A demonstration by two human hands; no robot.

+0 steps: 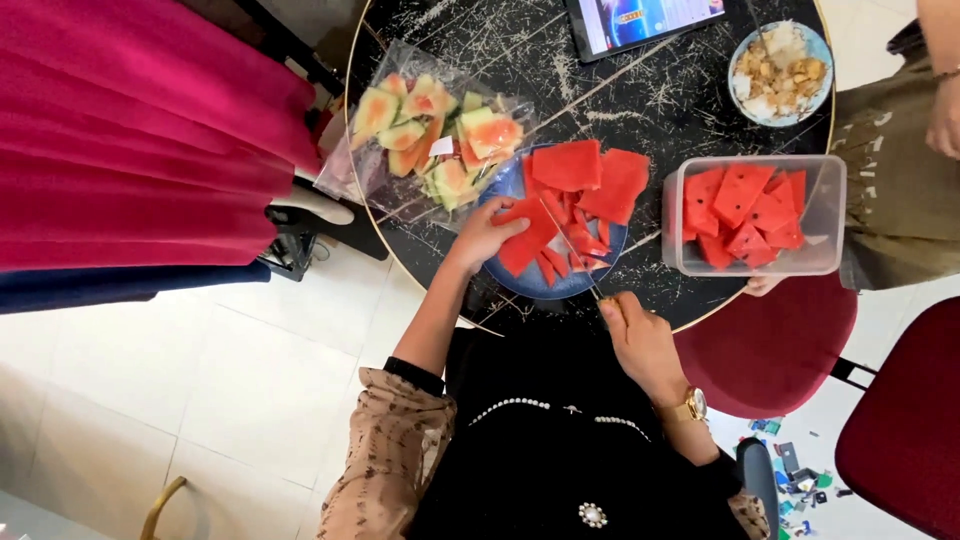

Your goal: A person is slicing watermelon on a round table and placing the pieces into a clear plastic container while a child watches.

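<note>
My left hand (487,235) presses flat on a red watermelon slab (525,240) on the blue plate (540,285), fingers spread, gripping nothing. My right hand (640,340) is closed around the knife (570,245), whose thin blade seems to cross the slab; it is hard to trace. Risk: the blade runs close to my holding fingertips, and wet flesh could slide, carrying them into it.

Bare black table (640,95) open between the tablet (640,18) and the blue plate (560,282). Hemmed on the left by the bag of watermelon rinds (430,140), on the right by the clear plastic container (755,215), farther back by the snack bowl (780,72). Narrow gap between plate and container.
</note>
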